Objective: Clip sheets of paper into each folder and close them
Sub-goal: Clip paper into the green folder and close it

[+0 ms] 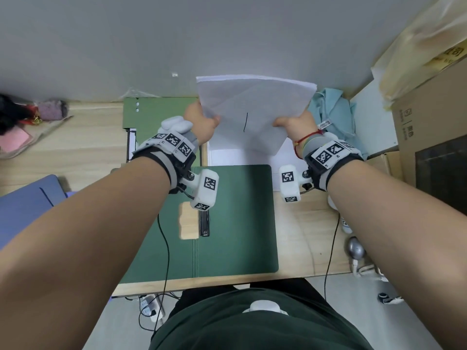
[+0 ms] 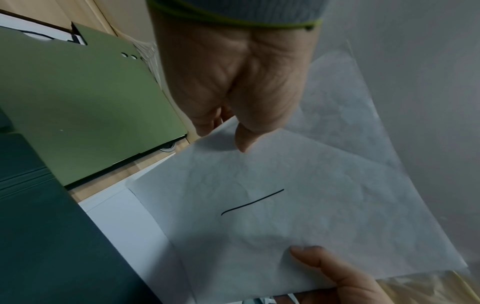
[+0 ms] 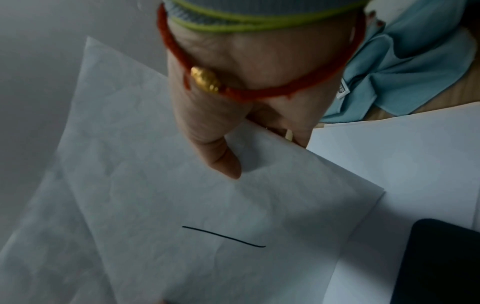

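Both hands hold a small stack of white paper sheets (image 1: 255, 107) in the air above the far half of the desk; the top sheet bears a short black pen line. My left hand (image 1: 202, 121) pinches the stack's left edge, thumb on top (image 2: 242, 142). My right hand (image 1: 293, 123) pinches the right edge the same way (image 3: 226, 164). Below my wrists a dark green folder (image 1: 237, 218) lies open on the desk, its black clip bar (image 1: 204, 223) along the spine. A lighter green folder (image 1: 156, 112) lies closed at the back left.
More white paper (image 1: 235, 155) lies flat on the desk under the held stack. A light blue cloth (image 1: 336, 114) sits at the back right, cardboard boxes (image 1: 429, 117) further right, a blue folder (image 1: 27, 203) at the left edge. A grey wall (image 1: 227, 34) stands behind the desk.
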Tool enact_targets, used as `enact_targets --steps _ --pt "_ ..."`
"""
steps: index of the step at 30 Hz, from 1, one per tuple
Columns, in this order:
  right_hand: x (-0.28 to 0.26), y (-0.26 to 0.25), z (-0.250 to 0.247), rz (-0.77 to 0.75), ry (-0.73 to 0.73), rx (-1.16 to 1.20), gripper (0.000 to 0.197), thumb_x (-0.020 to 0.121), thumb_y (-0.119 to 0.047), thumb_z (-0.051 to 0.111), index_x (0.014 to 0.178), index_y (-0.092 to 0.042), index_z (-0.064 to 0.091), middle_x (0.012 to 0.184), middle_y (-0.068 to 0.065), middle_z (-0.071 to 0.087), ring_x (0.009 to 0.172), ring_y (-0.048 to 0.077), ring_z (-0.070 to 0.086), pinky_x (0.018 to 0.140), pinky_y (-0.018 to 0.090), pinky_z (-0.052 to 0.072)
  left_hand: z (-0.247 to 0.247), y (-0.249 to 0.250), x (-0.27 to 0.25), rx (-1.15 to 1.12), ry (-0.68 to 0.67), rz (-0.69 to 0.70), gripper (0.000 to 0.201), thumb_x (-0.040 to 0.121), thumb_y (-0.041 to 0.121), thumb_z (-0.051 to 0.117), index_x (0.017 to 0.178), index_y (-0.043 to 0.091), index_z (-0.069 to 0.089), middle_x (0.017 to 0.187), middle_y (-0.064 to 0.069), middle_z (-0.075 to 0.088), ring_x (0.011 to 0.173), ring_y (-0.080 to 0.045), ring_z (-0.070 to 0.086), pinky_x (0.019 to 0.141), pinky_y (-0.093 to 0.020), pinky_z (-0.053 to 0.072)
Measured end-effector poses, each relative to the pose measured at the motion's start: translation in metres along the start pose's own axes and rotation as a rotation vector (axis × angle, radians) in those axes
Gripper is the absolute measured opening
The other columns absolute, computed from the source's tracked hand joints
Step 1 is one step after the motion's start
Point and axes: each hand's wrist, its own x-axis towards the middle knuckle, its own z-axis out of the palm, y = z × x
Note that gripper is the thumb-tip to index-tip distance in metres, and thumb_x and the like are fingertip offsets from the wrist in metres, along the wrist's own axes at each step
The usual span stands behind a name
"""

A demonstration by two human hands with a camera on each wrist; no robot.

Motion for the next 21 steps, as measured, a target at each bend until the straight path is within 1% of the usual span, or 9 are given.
enact_targets --steps 2,4,6,8,10,12,15,18,21 --pt "0.0 0.004 0.0 0.008 -0.004 -0.038 0.03 0.067 0.006 0.072 0.08 -0.02 0.064 0.101 0.007 0.07 0.099 0.028 0.067 0.094 0.044 0.054 0.002 -0.004 -0.001 0.058 -0.01 -0.008 0.033 0.093 0.012 0.063 0.123 -0.002 0.058 0.11 -0.012 0.064 0.098 -0.026 0.06 0.076 -0.024 0.04" --pt "0.0 0.01 0.0 0.036 -0.023 -0.078 0.03 0.07 0.005 0.072 0.078 -0.022 0.061 0.103 0.007 0.069 0.105 0.031 0.066 0.096 0.047 0.052 0.004 -0.008 -0.002 0.139 -0.047 -0.041 0.032 0.097 0.016 0.059 0.121 -0.005 0.057 0.102 -0.011 0.058 0.093 -0.022 0.056 0.069 -0.02 0.034" --pt "0.0 0.013 -0.002 0.056 -0.03 -0.081 0.029 0.072 0.004 0.072 0.077 -0.022 0.059 0.105 0.008 0.068 0.106 0.032 0.066 0.097 0.049 0.051 0.004 -0.01 -0.003 0.19 -0.078 -0.08 0.033 0.099 0.018 0.055 0.122 -0.005 0.055 0.105 -0.01 0.056 0.099 -0.024 0.056 0.074 -0.023 0.035" --pt "-0.002 0.008 -0.001 0.051 -0.017 -0.062 0.03 0.074 0.003 0.073 0.078 -0.022 0.058 0.105 0.008 0.069 0.106 0.032 0.066 0.099 0.048 0.051 0.003 -0.011 -0.001 0.194 -0.078 -0.102 0.033 0.1 0.019 0.053 0.124 -0.004 0.054 0.11 -0.011 0.058 0.103 -0.027 0.057 0.079 -0.027 0.038" --pt "-0.005 0.001 0.002 0.041 -0.02 -0.034 0.028 0.077 0.004 0.071 0.078 -0.02 0.056 0.097 0.005 0.069 0.1 0.03 0.066 0.098 0.044 0.051 0.001 -0.01 0.003 0.16 -0.066 -0.104 0.036 0.099 0.02 0.053 0.129 -0.001 0.055 0.122 -0.014 0.063 0.112 -0.031 0.06 0.084 -0.027 0.042" --pt "-0.008 -0.006 0.007 0.034 -0.063 -0.022 0.02 0.079 0.002 0.071 0.084 -0.014 0.061 0.093 0.005 0.069 0.093 0.028 0.067 0.095 0.043 0.053 -0.003 -0.006 0.003 0.133 -0.059 -0.098 0.038 0.099 0.022 0.053 0.132 0.002 0.054 0.129 -0.014 0.062 0.117 -0.031 0.059 0.092 -0.03 0.045" --pt "-0.015 -0.012 0.019 0.014 -0.133 -0.085 0.021 0.083 -0.004 0.072 0.102 -0.008 0.066 0.103 0.01 0.07 0.092 0.028 0.068 0.093 0.042 0.055 -0.012 -0.004 0.002 0.132 -0.037 -0.106 0.043 0.101 0.023 0.05 0.139 0.003 0.045 0.139 -0.012 0.055 0.126 -0.03 0.053 0.103 -0.033 0.04" --pt "-0.023 -0.006 0.033 0.006 -0.174 -0.176 0.037 0.084 -0.009 0.072 0.119 -0.002 0.064 0.114 0.013 0.069 0.1 0.028 0.067 0.094 0.041 0.054 -0.02 -0.011 -0.002 0.161 -0.028 -0.133 0.04 0.102 0.02 0.047 0.137 0.002 0.041 0.137 -0.014 0.054 0.124 -0.032 0.053 0.103 -0.036 0.04" --pt "-0.035 0.012 0.043 0.038 -0.184 -0.272 0.041 0.085 -0.017 0.073 0.122 -0.004 0.062 0.116 0.01 0.068 0.106 0.028 0.066 0.095 0.038 0.052 -0.029 -0.033 -0.012 0.178 -0.019 -0.171 0.037 0.101 0.017 0.047 0.135 0.002 0.04 0.132 -0.015 0.056 0.118 -0.033 0.055 0.098 -0.038 0.041"
